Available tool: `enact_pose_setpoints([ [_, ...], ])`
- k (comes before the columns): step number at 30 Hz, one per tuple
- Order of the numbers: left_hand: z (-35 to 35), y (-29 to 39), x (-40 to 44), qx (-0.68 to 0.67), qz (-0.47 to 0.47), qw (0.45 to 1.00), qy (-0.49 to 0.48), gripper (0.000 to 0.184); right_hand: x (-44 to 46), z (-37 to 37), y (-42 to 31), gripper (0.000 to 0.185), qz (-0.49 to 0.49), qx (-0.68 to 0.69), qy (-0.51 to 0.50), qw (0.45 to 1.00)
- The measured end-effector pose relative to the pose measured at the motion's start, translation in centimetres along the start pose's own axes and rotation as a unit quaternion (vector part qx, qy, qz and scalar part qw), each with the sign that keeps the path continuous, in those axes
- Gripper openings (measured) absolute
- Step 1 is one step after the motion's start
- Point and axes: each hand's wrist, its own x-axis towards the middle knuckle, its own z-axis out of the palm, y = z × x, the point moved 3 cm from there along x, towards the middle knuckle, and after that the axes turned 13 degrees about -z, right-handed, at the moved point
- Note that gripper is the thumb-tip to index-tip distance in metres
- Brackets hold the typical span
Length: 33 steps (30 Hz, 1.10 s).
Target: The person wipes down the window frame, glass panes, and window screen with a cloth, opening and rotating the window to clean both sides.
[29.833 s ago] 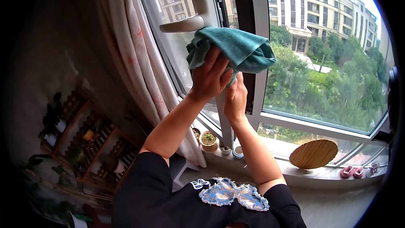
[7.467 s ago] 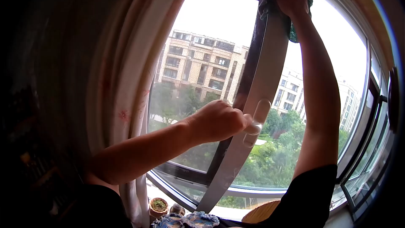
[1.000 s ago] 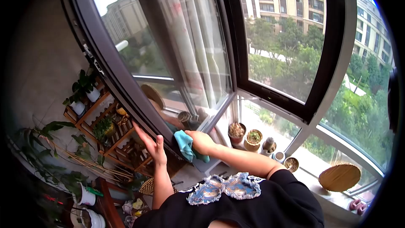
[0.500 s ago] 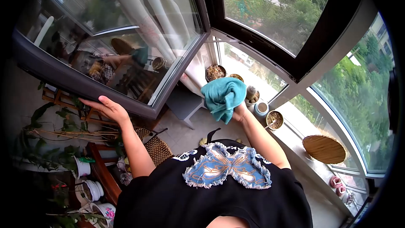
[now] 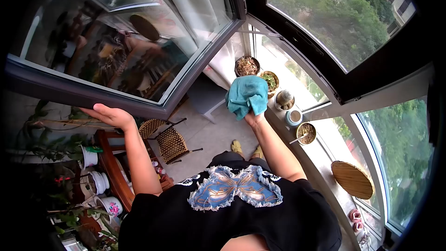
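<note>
A teal cloth [image 5: 247,95] hangs bunched over my right hand [image 5: 254,118], which grips it from below; most of the fingers are hidden under the folds. At the left, my left hand [image 5: 111,115] is against the lower edge of the dark-framed open window sash [image 5: 100,98], fingers stretched out along it and thumb apart. The sash is swung inward, and its glass reflects the room and an arm. The cloth is apart from the glass, near the potted plants on the sill.
Several pots, including a cactus pot [image 5: 284,100] and a small blue jar [image 5: 293,117], line the window sill [image 5: 320,158]. A round woven disc [image 5: 352,179] leans further along. Below are a woven chair [image 5: 173,145], a grey stool [image 5: 204,95] and a wooden plant stand [image 5: 111,172].
The view has shifted, showing more floor, the feet and the chair. My right hand has drawn the cloth slightly nearer my body. My left hand remains at the sash edge.
</note>
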Motion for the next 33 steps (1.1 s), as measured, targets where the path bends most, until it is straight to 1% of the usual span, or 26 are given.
enact_pose_setpoints([
  [3, -0.2, -0.3, -0.1, 0.015, -0.012, 1.0, 0.002, 0.072, 3.4, 1.6, -0.2, 0.057, -0.116, -0.071, -0.02, 0.99],
  [4, -0.1, -0.3, -0.1, 0.012, -0.009, 1.0, 0.006, 0.073, 4.2, 2.6, -0.6, 0.058, -0.127, -0.035, -0.036, 0.991],
  [5, -0.3, -0.8, 0.0, 0.013, -0.011, 1.0, 0.008, 0.073, 5.9, 2.8, -0.7, 0.047, -0.19, -0.046, -0.041, 0.98],
  [7, -0.6, -1.7, 0.2, 0.029, 0.001, 0.999, 0.018, 0.073, 8.4, 2.9, -0.6, 0.041, -0.219, -0.025, -0.014, 0.975],
  [8, -0.6, -1.8, 0.2, 0.033, 0.01, 0.999, 0.023, 0.073, 8.4, 5.4, -1.0, 0.041, -0.217, -0.027, -0.02, 0.976],
  [9, -0.6, -1.3, 0.2, 0.058, 0.024, 0.998, 0.032, 0.073, 8.2, 8.0, -1.6, 0.042, -0.251, -0.051, -0.028, 0.966],
  [10, -0.5, -1.5, 0.1, 0.049, 0.017, 0.998, 0.038, 0.073, 9.3, 8.7, -1.5, 0.045, -0.3, -0.118, -0.036, 0.946],
  [12, -1.3, -3.5, 0.2, 0.052, -0.001, 0.997, 0.054, 0.074, 11.4, 10.2, -1.3, 0.052, -0.394, -0.248, -0.031, 0.884],
  [13, -1.1, -3.0, 0.1, 0.039, -0.008, 0.997, 0.061, 0.075, 13.4, 11.4, -2.5, 0.051, -0.509, -0.409, -0.112, 0.749],
  [14, -1.0, -3.1, 0.1, 0.035, -0.014, 0.997, 0.064, 0.076, 15.1, 12.5, -3.3, 0.05, -0.65, -0.583, -0.1, 0.478],
  [15, -1.3, -3.1, 0.0, 0.035, -0.021, 0.997, 0.065, 0.077, 16.7, 13.2, -3.9, 0.05, -0.752, -0.608, -0.046, 0.249],
  [16, -1.4, -3.1, -0.3, 0.032, -0.052, 0.996, 0.069, 0.078, 17.9, 13.7, -4.0, 0.05, -0.775, -0.59, -0.049, 0.219],
  [17, -1.2, -3.0, -0.3, 0.026, -0.045, 0.996, 0.075, 0.078, 18.9, 15.4, -4.4, 0.051, -0.773, -0.582, -0.078, 0.242],
  [19, -2.0, -4.8, -0.3, -0.047, -0.105, 0.991, 0.071, 0.078, 20.6, 19.0, -5.1, 0.053, -0.722, -0.558, -0.132, 0.386],
  [20, -1.8, -4.5, -0.5, -0.062, -0.118, 0.988, 0.072, 0.078, 21.2, 21.3, -5.4, 0.054, -0.7, -0.543, -0.147, 0.44],
  [21, -1.6, -4.3, -0.6, -0.082, -0.137, 0.983, 0.086, 0.079, 22.0, 23.6, -5.7, 0.056, -0.688, -0.53, -0.157, 0.47],
  [22, -1.7, -4.1, -0.4, -0.081, -0.15, 0.981, 0.093, 0.079, 22.7, 25.7, -5.9, 0.057, -0.682, -0.521, -0.163, 0.487],
  [24, -1.8, -3.8, -0.6, -0.072, -0.165, 0.978, 0.101, 0.079, 24.2, 28.6, -6.1, 0.06, -0.689, -0.511, -0.165, 0.487],
  [26, -2.0, -3.5, -0.6, -0.032, -0.173, 0.973, 0.152, 0.081, 25.3, 28.4, -5.4, 0.062, -0.711, -0.484, -0.151, 0.488],
  [27, -1.9, -3.4, -0.6, -0.029, -0.173, 0.973, 0.15, 0.081, 26.8, 26.4, -4.8, 0.06, -0.68, -0.492, -0.151, 0.522],
  [28, -2.1, -3.4, -0.8, -0.047, -0.19, 0.97, 0.144, 0.081, 26.9, 25.0, -4.2, 0.052, -0.634, -0.461, -0.145, 0.604],
  [29, -2.0, -3.0, -1.1, -0.066, -0.207, 0.966, 0.138, 0.082, 27.3, 23.2, -3.4, 0.048, -0.632, -0.486, -0.102, 0.595],
  [30, -1.4, -2.2, -1.2, -0.075, -0.192, 0.969, 0.134, 0.082, 27.7, 21.5, -2.6, 0.045, -0.627, -0.511, -0.058, 0.585],
  [31, -1.2, -1.9, -1.4, -0.072, -0.195, 0.969, 0.131, 0.082, 29.8, 17.4, -0.9, 0.045, -0.624, -0.515, -0.056, 0.584],
  [32, -1.3, -1.7, -1.6, -0.065, -0.192, 0.969, 0.142, 0.083, 32.1, 12.5, 1.0, 0.04, -0.602, -0.497, -0.078, 0.619],
  [33, -1.4, -1.5, -1.7, -0.059, -0.189, 0.968, 0.153, 0.083, 31.8, 11.5, 1.6, 0.037, -0.591, -0.489, -0.088, 0.636],
])
